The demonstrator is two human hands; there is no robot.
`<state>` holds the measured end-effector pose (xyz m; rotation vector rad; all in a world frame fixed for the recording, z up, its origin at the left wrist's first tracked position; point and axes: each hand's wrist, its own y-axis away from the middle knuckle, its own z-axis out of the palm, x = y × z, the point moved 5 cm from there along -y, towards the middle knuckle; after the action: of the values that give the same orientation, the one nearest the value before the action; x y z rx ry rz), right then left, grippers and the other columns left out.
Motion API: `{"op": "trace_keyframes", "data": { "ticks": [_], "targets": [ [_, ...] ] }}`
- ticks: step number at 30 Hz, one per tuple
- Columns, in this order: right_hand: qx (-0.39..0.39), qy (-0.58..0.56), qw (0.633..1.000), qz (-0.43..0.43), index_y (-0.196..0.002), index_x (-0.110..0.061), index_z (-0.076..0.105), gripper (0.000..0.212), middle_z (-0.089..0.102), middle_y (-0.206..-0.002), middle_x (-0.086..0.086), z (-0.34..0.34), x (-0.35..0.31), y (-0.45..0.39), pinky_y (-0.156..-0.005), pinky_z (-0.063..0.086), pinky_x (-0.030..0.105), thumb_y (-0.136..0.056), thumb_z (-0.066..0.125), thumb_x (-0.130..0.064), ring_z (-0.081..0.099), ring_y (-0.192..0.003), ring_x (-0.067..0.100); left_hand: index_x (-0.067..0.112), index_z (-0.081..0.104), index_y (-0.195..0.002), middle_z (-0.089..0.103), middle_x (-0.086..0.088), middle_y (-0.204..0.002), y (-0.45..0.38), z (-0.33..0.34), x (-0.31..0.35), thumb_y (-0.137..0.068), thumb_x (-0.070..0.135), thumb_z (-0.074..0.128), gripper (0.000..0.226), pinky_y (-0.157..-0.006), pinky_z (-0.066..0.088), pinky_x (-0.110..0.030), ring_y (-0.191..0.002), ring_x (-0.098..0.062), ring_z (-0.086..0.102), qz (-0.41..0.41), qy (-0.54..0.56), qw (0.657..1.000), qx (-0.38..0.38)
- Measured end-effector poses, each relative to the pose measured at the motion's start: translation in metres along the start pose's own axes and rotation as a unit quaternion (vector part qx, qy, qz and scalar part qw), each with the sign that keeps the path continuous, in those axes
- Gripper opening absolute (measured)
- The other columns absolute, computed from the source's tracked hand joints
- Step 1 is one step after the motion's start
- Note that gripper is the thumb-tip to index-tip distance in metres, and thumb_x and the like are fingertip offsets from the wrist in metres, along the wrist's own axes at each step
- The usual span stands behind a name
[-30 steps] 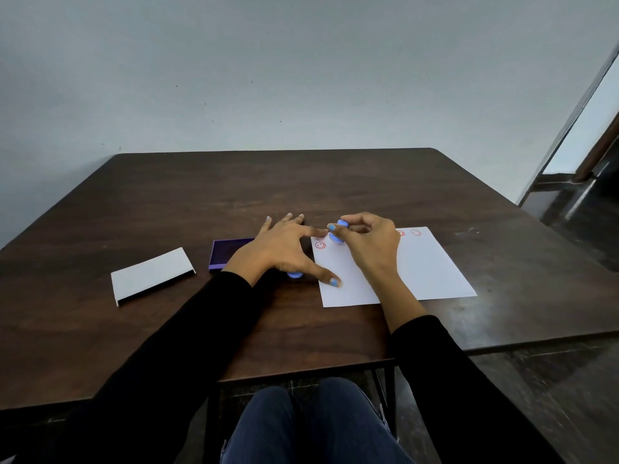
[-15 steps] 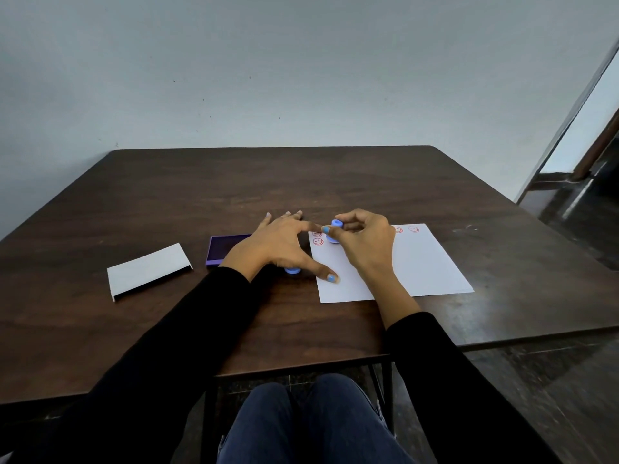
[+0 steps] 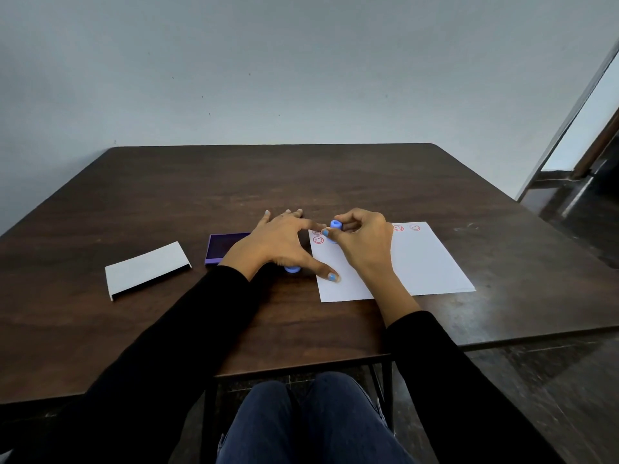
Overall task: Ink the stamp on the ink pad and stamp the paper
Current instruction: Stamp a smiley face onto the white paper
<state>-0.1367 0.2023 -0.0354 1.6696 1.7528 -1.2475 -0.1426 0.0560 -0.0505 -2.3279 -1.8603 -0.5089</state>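
Note:
A white sheet of paper lies on the dark table, with red smiley prints along its far edge and two at its far left corner. My right hand pinches a small blue stamp upright over the paper's far left corner, beside those prints. My left hand is spread flat, thumb and forefinger pressing the paper's left edge. A purple ink pad lies open just left of that hand, partly hidden by it. A small blue piece peeks out under my left palm.
The white lid of the ink pad lies at the left on the wooden table. The table's front edge runs close to my lap. A wall stands behind the table, and a doorway opens at the right.
Both hands have stayed almost in place. The stamp stays at the paper's far left corner, with only small shifts of the view.

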Motion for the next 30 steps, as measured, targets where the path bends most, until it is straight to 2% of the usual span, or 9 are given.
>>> {"op": "trace_keyframes", "data": {
  "ticks": [5,12,17,21,30],
  "targets": [
    [-0.007,0.007,1.000,0.004,-0.091,-0.006,0.070,0.021,0.072,-0.091,0.011,-0.0004,-0.0028,-0.0009,-0.078,0.053,0.030,-0.075,0.076,-0.018,0.061,-0.076,0.017,0.042,0.036,-0.134,0.016,-0.005,-0.156,-0.0015,0.0008,-0.0018,-0.028,0.090,0.055,0.117,-0.111,-0.008,-0.058,-0.144,-0.026,0.007,-0.005,-0.007,1.000,0.007],
    [-0.014,0.025,1.000,0.011,-0.090,-0.005,0.070,0.025,0.072,-0.089,0.010,0.0000,-0.0038,-0.0039,-0.056,0.038,0.012,-0.074,0.078,-0.022,0.054,-0.066,0.010,0.043,0.035,-0.134,0.016,-0.005,-0.156,-0.0044,0.0017,-0.0034,-0.027,0.090,0.054,0.118,-0.110,-0.007,-0.060,-0.144,-0.027,0.008,-0.011,-0.009,1.000,0.007],
    [-0.012,0.027,1.000,0.004,-0.092,-0.005,0.070,0.023,0.072,-0.090,0.011,0.0006,-0.0046,-0.0018,-0.062,0.041,0.016,-0.076,0.076,-0.020,0.055,-0.069,0.010,0.042,0.037,-0.133,0.017,-0.006,-0.156,-0.0036,0.0027,-0.0024,-0.026,0.091,0.054,0.119,-0.110,-0.006,-0.060,-0.144,-0.028,0.009,-0.012,-0.008,1.000,0.013],
    [-0.011,0.032,0.999,0.006,-0.091,-0.004,0.071,0.023,0.072,-0.087,0.011,0.0000,-0.0057,-0.0031,-0.053,0.034,0.011,-0.075,0.077,-0.019,0.050,-0.061,0.008,0.041,0.037,-0.133,0.017,-0.006,-0.156,-0.0029,0.0021,-0.0016,-0.025,0.090,0.054,0.120,-0.110,-0.006,-0.060,-0.144,-0.029,0.008,-0.018,-0.006,1.000,0.008],
    [-0.022,0.052,0.998,0.031,-0.087,-0.005,0.070,0.023,0.070,-0.086,0.010,0.0024,-0.0062,-0.0068,-0.049,0.032,0.013,-0.073,0.078,-0.022,0.047,-0.056,0.007,0.044,0.036,-0.133,0.017,-0.006,-0.156,-0.0003,0.0030,0.0003,-0.027,0.088,0.056,0.117,-0.110,-0.005,-0.061,-0.143,-0.030,0.008,-0.019,0.006,1.000,0.003]
  ]
}}
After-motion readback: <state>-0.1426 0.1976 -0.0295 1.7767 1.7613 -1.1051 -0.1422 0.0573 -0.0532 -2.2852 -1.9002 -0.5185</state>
